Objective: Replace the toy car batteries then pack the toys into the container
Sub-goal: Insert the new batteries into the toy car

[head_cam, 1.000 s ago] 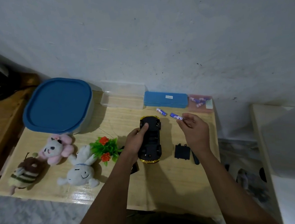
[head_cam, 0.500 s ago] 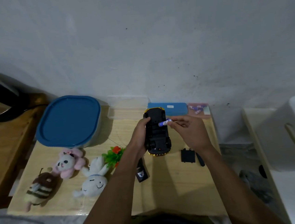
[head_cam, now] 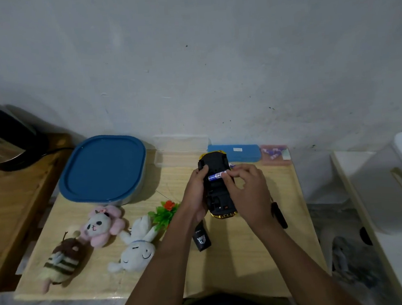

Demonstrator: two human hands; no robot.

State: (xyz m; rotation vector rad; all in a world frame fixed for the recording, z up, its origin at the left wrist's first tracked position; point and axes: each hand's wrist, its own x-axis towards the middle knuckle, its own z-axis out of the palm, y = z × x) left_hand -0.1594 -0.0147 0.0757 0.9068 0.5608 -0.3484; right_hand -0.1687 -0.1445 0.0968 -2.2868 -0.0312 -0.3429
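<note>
Left hand [head_cam: 197, 194]: wrapped around upturned toy car [head_cam: 219, 194].
Right hand [head_cam: 244, 192]: pinching battery [head_cam: 217, 175] crosswise over the underside.
Risk: battery may seat reversed or slip onto counter [head_cam: 241, 258].

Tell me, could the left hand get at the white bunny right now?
Probably not at once: the left hand is gripping the car. The bunny lies close by, uncovered on the table.

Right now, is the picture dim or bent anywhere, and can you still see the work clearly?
Head view: dim, soft light, the wall grey and murky; the wide lens bows the table edges and blurs the corners; the battery on the upturned toy car stays readable, pinched by the right hand, the left hand steadying.
</note>
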